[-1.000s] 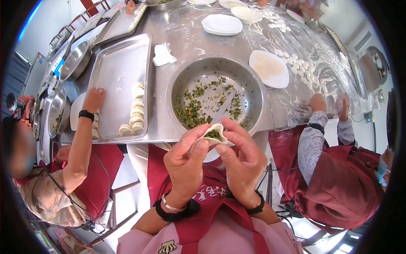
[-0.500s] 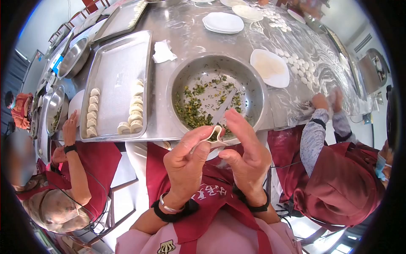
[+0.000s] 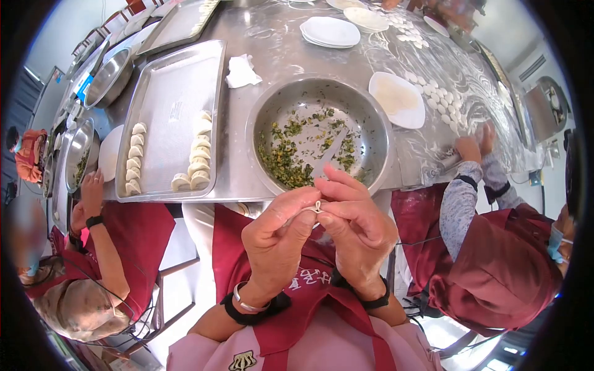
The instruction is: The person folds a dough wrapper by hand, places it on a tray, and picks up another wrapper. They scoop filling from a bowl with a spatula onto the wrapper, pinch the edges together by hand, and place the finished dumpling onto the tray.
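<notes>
My left hand (image 3: 275, 238) and my right hand (image 3: 359, 232) meet in front of my apron, both closed on one dumpling (image 3: 317, 208). Its pale wrapper edges are pressed together in a small fold between my thumbs and fingers; most of it is hidden by them. Just beyond my fingertips stands a large steel bowl (image 3: 256, 157) with chopped green and yellow filling (image 3: 284, 157). A flat metal spatula (image 3: 329, 154) leans inside the bowl. To the left, a metal tray (image 3: 170, 80) carries two rows of folded dumplings (image 3: 199, 154).
White plates (image 3: 330, 32) and a crumpled white cloth (image 3: 242, 71) lie on the steel table. A floured plate (image 3: 396, 100) and many dough pieces (image 3: 442, 102) are at right. Co-workers sit on both sides, one with hands (image 3: 476, 145) on the floured surface.
The wrapper, open at the top with filling showing before, is now pinched closed. My right hand has come in from slightly apart and its fingers now grip the edge.
</notes>
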`<action>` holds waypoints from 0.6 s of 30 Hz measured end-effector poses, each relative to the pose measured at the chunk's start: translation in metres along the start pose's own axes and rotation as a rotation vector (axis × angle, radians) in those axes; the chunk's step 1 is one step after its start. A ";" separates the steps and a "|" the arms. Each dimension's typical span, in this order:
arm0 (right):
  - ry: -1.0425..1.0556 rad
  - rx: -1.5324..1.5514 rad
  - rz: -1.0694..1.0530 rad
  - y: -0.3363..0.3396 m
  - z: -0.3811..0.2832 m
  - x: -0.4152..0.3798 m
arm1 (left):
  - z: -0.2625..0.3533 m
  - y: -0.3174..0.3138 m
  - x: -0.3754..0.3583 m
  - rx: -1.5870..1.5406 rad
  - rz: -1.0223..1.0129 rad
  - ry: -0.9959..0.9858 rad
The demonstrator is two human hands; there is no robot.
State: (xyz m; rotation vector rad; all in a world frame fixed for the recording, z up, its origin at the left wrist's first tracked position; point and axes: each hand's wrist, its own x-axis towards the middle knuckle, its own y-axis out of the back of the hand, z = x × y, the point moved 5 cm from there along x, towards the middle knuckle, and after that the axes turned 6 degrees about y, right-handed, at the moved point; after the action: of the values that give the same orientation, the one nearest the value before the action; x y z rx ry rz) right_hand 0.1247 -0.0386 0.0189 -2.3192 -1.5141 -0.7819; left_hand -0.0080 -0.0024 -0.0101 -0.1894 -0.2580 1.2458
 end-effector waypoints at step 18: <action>0.115 -0.176 -0.188 0.004 -0.003 0.005 | 0.027 0.001 0.008 0.462 -0.327 0.021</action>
State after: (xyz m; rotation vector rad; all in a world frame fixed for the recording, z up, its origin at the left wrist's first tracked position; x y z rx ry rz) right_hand 0.1291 -0.0382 0.0250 -2.2281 -1.6911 -1.1184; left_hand -0.0142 0.0057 0.0167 0.2305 0.0227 0.9471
